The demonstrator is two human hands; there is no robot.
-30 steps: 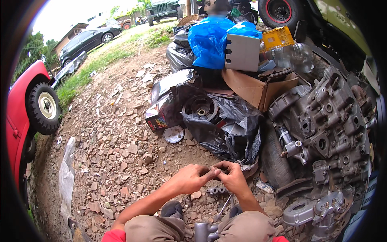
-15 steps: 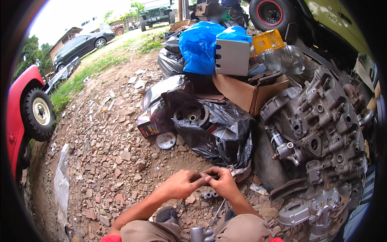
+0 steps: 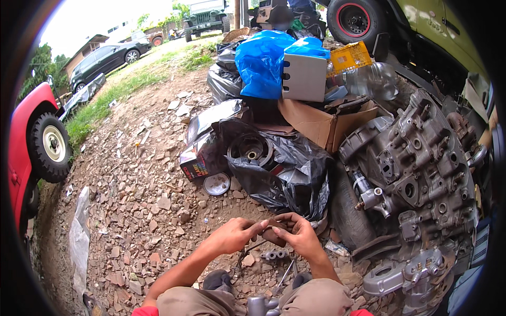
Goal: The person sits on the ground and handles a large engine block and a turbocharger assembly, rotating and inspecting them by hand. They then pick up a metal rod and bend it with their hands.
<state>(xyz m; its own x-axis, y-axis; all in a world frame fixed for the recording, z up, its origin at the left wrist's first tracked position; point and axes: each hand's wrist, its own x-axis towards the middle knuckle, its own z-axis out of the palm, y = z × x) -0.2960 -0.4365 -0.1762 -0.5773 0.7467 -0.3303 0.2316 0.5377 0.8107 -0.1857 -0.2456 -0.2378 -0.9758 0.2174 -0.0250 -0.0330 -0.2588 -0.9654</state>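
Note:
Above the rubble, a small dark brown flat piece (image 3: 275, 235), its exact kind unclear, is pinched in front of me. My right hand (image 3: 303, 237) is closed on it between thumb and fingers. My left hand (image 3: 234, 236) is closed too, its fingertips at the piece's left edge. Below the hands a small grey metal part with round holes (image 3: 274, 256) lies on the ground, and a thin metal rod (image 3: 287, 272) rests beside it near my right shoe. Between my knees stands a grey metal fitting with a tube-like top (image 3: 257, 305).
Ahead, a black plastic bag (image 3: 300, 184) holds a round metal part. A cardboard box (image 3: 311, 124) and blue bag (image 3: 261, 60) are behind it. Greasy engine castings (image 3: 416, 158) pile up on the right. A round lid (image 3: 216, 184) lies on broken stones; a red vehicle (image 3: 31, 152) stands left.
My hands were close together, fingers overlapping. Now they are slightly farther apart, and the brown piece shows between them.

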